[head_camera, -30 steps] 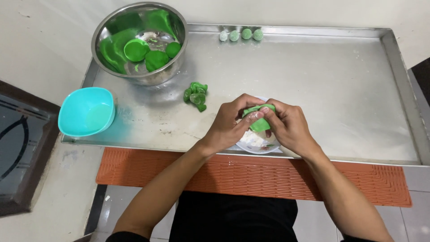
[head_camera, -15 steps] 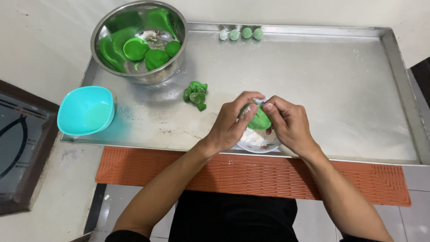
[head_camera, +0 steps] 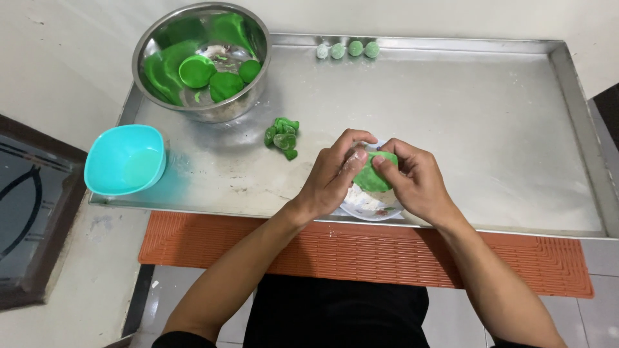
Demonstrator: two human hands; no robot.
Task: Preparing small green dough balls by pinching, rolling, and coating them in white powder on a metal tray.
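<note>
One green dough piece between left hand and right hand.

Green dough piece: largely covered by the fingers of the left hand and right hand; full shape not determinable. Small white dish: mostly hidden beneath both hands, contents unclear. Four small balls at the tray's far rim: too small to tell surface detail. Dark framed panel: cut off by the left edge. Orange mat: its middle crossed by the forearms.
</note>
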